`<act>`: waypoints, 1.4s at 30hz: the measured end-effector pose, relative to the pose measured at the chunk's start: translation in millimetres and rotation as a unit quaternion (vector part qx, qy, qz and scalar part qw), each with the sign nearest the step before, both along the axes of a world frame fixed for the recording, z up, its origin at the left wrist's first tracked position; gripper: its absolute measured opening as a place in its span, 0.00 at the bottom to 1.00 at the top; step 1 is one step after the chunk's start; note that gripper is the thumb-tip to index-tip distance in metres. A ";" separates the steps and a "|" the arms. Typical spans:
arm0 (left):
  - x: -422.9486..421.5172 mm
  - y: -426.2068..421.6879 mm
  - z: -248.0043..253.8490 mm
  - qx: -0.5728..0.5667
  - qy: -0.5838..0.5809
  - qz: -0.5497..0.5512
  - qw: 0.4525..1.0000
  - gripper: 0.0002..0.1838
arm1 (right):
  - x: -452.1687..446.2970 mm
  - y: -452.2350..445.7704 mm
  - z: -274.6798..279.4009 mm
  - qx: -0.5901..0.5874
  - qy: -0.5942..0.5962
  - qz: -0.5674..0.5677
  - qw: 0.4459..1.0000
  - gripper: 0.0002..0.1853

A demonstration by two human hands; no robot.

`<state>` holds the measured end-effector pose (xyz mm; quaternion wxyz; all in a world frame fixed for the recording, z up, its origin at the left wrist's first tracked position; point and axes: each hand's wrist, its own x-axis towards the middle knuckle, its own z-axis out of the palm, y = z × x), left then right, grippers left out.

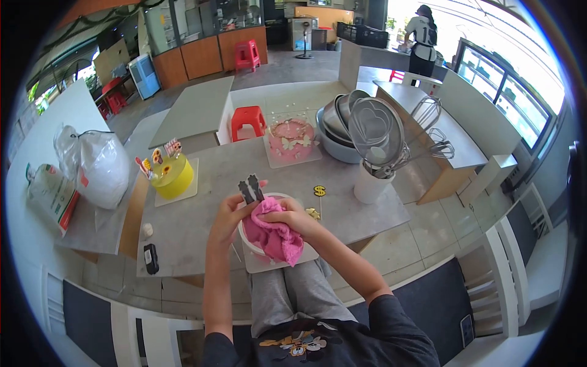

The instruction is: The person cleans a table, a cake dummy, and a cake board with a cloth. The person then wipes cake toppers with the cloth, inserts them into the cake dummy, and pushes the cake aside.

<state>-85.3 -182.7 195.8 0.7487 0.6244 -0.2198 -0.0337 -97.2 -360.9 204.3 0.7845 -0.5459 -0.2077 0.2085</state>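
Head camera: I watch the left hand pinch black strips above the table, near its close edge, while the right hand clutches a pink cloth at their lower ends. Just beside lies a dollar-sign topper. Farther out sit a yellow cake, left, and a pink cake; a person stands beyond.

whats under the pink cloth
Below the pink cloth, part of a round white rim shows, and the edge of a board beneath. Whatever lies directly under the cloth is covered and cannot be seen.
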 end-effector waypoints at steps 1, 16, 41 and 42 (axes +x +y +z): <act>0.4 -1.8 1.3 0.002 0.000 -0.004 1.000 0.15 | -0.6 1.1 0.9 -0.020 -0.015 0.008 1.000 0.10; 6.2 63.5 22.7 -0.404 -0.028 0.311 0.859 0.18 | -50.0 -24.6 1.5 -0.094 -0.036 -0.035 0.994 0.13; -3.3 -15.5 1.4 -0.256 0.084 0.143 0.952 0.13 | 9.7 0.4 46.8 -0.200 -0.670 -0.356 0.620 0.18; -5.3 -18.3 3.5 -0.277 0.062 0.115 0.952 0.13 | 12.4 3.5 40.3 -0.200 -0.666 -0.356 0.625 0.18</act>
